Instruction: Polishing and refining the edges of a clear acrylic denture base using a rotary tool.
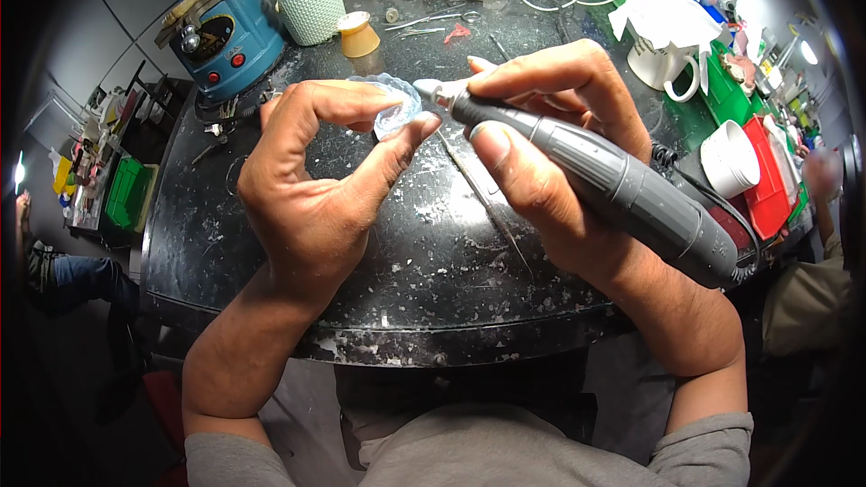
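My left hand (311, 162) pinches a clear, bluish dental aligner (400, 115) between thumb and fingers above the middle of the bench. Its scalloped edge shows past my fingertips. My right hand (564, 203) is wrapped round a dark grey rotary handpiece (622, 176), thumb and index finger near its front end. The pale tip (429, 90) of the handpiece points left, right beside the aligner's edge; whether they touch I cannot tell. On the bench below, between my hands, lies a thin metal hand instrument (478, 191).
White flakes are scattered over the black bench (433, 307). At the back left are a blue machine (236, 36), a pale green basket of tools (311, 9) and a tan pot (358, 39). To the right stand a white mug (654, 63), a white cup (729, 160) and a red bin (767, 176).
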The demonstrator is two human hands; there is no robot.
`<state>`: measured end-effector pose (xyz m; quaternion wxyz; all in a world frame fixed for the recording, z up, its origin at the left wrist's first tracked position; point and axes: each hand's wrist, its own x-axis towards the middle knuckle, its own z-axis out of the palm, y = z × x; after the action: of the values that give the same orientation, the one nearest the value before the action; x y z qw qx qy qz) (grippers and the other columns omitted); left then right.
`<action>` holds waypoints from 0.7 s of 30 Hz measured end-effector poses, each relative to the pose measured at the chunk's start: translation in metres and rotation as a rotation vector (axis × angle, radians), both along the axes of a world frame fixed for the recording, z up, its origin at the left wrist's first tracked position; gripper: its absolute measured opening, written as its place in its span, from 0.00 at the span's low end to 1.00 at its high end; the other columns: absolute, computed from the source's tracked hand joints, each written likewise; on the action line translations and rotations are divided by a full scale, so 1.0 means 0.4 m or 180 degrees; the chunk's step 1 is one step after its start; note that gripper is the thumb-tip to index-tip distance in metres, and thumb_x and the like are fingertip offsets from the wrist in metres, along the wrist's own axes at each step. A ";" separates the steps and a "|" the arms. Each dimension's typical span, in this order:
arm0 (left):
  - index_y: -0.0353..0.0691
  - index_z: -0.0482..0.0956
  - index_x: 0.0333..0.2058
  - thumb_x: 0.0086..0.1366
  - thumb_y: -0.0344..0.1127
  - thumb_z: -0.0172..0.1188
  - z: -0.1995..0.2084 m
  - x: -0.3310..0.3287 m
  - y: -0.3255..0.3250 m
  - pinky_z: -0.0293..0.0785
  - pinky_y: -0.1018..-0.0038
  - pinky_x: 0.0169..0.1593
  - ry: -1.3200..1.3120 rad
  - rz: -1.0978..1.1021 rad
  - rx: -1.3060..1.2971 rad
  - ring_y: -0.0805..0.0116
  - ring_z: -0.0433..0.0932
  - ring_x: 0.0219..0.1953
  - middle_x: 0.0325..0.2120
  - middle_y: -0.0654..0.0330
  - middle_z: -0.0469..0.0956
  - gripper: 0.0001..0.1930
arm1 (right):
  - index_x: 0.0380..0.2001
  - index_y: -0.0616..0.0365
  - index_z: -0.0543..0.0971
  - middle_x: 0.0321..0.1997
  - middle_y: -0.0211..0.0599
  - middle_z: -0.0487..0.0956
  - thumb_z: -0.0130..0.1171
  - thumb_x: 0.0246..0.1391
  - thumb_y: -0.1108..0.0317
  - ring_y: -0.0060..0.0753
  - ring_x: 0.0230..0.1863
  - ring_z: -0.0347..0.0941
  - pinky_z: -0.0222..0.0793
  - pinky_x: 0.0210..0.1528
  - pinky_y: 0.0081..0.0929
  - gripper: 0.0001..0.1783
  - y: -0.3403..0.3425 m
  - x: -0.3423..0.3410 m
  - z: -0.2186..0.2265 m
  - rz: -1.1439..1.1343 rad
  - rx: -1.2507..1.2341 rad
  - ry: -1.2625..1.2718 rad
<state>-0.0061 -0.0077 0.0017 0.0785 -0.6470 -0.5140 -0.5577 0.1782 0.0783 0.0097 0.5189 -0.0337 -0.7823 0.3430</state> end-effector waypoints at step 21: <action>0.32 0.80 0.50 0.64 0.25 0.65 -0.015 0.005 0.009 0.74 0.72 0.56 -0.1805 -0.1728 -0.0370 0.69 0.78 0.50 0.47 0.53 0.80 0.15 | 0.46 0.65 0.66 0.43 0.52 0.77 0.57 0.52 0.81 0.46 0.53 0.79 0.76 0.55 0.39 0.18 0.003 0.006 0.003 0.0153 0.0285 0.0102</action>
<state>-0.0039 -0.0042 -0.0041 -0.2535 -0.5832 -0.3562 -0.6847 0.1806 0.0794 0.0110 0.5240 0.0139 -0.7890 0.3204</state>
